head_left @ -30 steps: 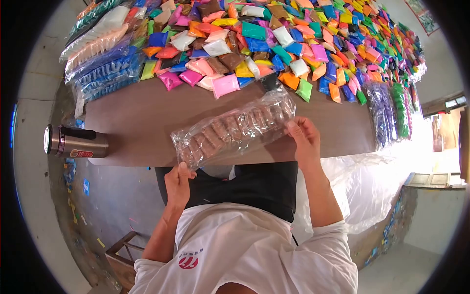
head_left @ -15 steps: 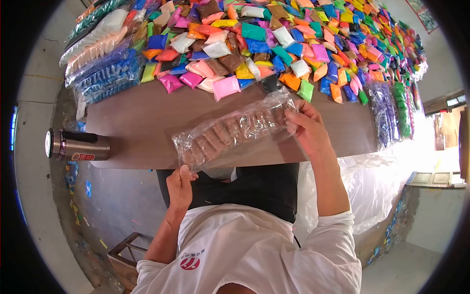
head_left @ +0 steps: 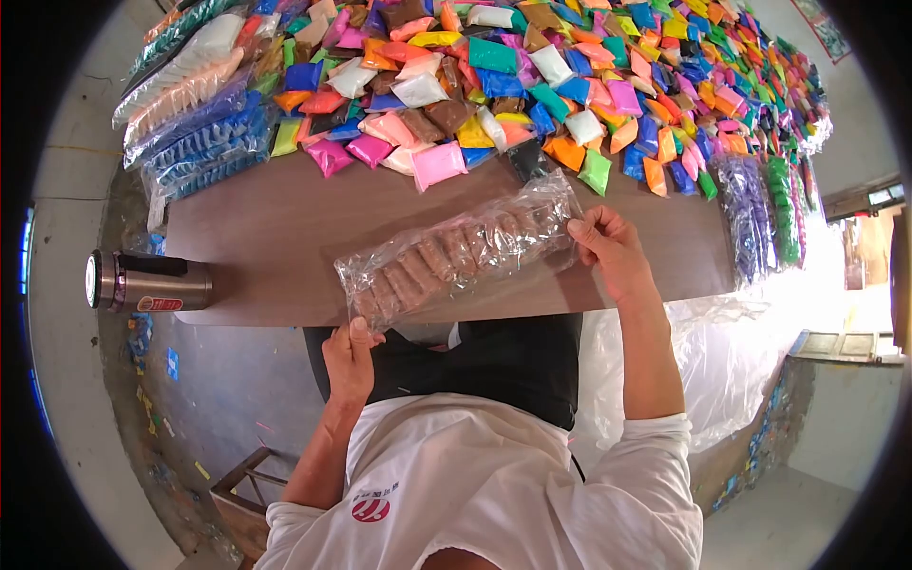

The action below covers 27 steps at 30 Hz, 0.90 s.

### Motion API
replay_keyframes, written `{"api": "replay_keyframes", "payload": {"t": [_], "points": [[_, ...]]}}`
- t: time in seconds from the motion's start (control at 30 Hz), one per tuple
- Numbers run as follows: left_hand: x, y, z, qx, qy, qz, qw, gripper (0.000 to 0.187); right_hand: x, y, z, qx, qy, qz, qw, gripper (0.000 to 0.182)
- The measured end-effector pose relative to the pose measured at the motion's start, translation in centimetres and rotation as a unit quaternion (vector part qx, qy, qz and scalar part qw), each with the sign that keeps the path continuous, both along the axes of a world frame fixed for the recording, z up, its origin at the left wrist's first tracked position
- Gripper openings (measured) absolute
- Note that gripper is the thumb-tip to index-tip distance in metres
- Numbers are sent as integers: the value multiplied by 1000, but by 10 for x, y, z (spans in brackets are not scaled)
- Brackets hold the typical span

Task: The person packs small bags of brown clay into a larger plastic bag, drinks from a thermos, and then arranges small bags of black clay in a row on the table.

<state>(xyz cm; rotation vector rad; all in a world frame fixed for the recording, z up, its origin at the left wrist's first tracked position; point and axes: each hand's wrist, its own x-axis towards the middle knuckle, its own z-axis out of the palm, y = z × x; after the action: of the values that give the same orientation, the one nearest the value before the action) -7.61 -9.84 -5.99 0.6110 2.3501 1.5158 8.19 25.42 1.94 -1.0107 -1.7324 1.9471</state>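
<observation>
A long clear plastic bag point(head_left: 456, 252) with a row of several brown packets inside is held tilted over the front of the table, its right end higher. My left hand point(head_left: 350, 363) pinches its lower left corner between thumb and fingers. At the other end, my right hand point(head_left: 616, 252) grips the right edge of the bag, thumb on top. The fingers behind the plastic are partly hidden. Just beyond the bag's right end lies a black packet point(head_left: 527, 161), at the near edge of a heap of small coloured packets point(head_left: 494, 59).
On the brown table point(head_left: 247, 237), a steel flask point(head_left: 152, 283) lies at the left edge. Filled bags of blue packets point(head_left: 209, 152) are stacked back left. Bags of purple packets point(head_left: 743, 223) and green packets point(head_left: 782, 214) lie at the right. Clear plastic sheeting point(head_left: 703, 366) hangs below.
My right hand has slid slightly right, from over the bag's end to its outer edge, uncovering the last packets. The left hand keeps its pinch on the corner.
</observation>
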Motion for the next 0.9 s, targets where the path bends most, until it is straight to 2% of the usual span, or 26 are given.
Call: {"api": "replay_keyframes", "payload": {"t": [0.03,0.13,0.23,0.43,0.53,0.63,0.73,0.83,0.9], "points": [[0,0,0,-1,-3,1,1000,50,0,-1,1,13,-14,0,1000,20],[0,0,1,-18,8,-2,1000,50,-13,-7,-28,259,6,-35,965,18],[0,1,-2,-20,10,1,1000,50,-17,-19,-34,361,-50,-61,929,21],[5,6,4,-13,22,11,1000,46,-17,-24,-39,495,-65,-86,862,29],[3,6,5,-13,28,11,999,44,-7,-8,-47,420,-68,-42,904,33],[3,4,3,-19,41,1,999,43,2,15,-25,280,-107,-57,952,41],[2,4,3,-17,45,-3,999,43,-10,-4,31,471,-44,-111,874,51],[3,6,3,-9,42,0,999,43,-31,-24,66,674,19,-63,735,56],[2,7,4,-12,45,0,999,43,-46,-44,50,681,-12,17,732,56]]}}
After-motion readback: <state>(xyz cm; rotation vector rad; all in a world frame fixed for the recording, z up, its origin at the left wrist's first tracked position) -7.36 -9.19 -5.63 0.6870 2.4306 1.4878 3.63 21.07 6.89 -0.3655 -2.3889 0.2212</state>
